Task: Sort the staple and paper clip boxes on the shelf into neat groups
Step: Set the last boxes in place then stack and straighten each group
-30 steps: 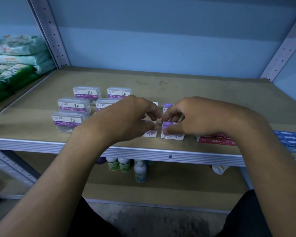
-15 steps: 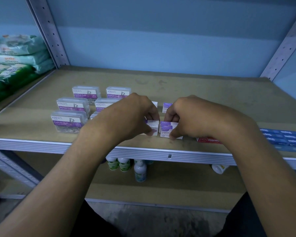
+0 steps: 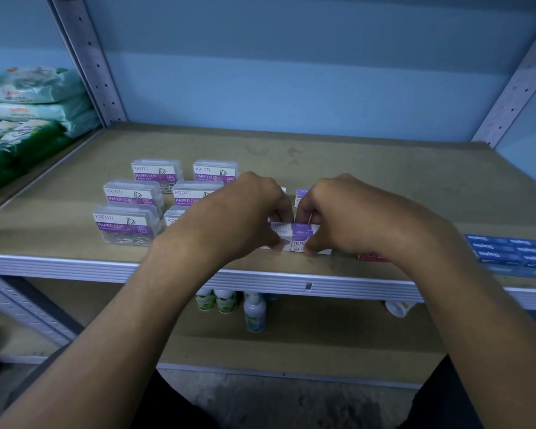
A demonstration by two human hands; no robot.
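Head view shows two small white-and-purple cardboard staple boxes side by side near the front edge of the tan fibreboard shelf (image 3: 369,168). Left hand (image 3: 245,218) has its curled fingers and thumb pinching the left staple box (image 3: 281,235); right hand (image 3: 353,218) pinches the right staple box (image 3: 300,236) the same way, thumb low on its front face. Both boxes touch each other and stand between the two hands. At 12 o'clock from them, further white-and-purple boxes (image 3: 301,195) peek out behind the knuckles.

Just at 6 o'clock runs the ribbed grey metal shelf lip (image 3: 75,267), close to the boxes. Toward 12 o'clock lies bare board up to the blue wall. At 9 o'clock stand clear plastic paper clip boxes (image 3: 126,226) with purple labels, in two columns. At 3 o'clock a red staple box (image 3: 372,257) shows past the right wrist, and further out flat blue staple boxes (image 3: 508,250) lie in a block at the edge.
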